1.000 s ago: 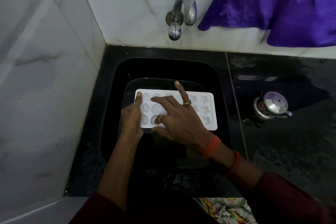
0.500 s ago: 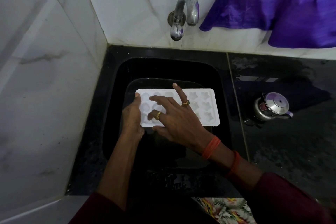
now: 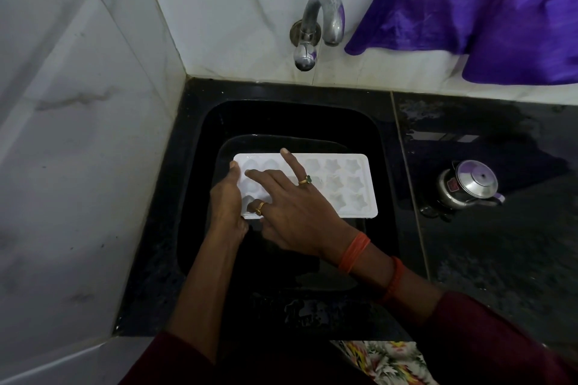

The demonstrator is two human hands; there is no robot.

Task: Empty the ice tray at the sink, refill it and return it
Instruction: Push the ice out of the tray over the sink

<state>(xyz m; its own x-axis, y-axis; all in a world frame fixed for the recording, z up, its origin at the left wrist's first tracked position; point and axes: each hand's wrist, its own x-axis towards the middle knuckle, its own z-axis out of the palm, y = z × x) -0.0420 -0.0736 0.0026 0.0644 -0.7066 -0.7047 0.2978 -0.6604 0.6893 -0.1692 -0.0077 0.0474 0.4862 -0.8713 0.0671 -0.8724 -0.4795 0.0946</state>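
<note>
A white ice tray (image 3: 344, 187) with heart-shaped and star-shaped moulds is held level over the black sink (image 3: 200, 184). My left hand (image 3: 226, 200) grips the tray's left end, thumb on its top rim. My right hand (image 3: 291, 206) lies across the tray's left half with fingers spread, their tips pressing into the moulds. The index finger points toward the far rim. A metal tap (image 3: 322, 22) sticks out of the wall above the sink; no water runs from it.
White marble walls close in the left and back. A wet black counter (image 3: 500, 244) stretches to the right, with a small steel kettle (image 3: 469, 186) on it. A purple cloth (image 3: 484, 9) hangs at the top right.
My right hand's fingers have shifted a little over the left moulds. The tray stays in nearly the same place over the sink.
</note>
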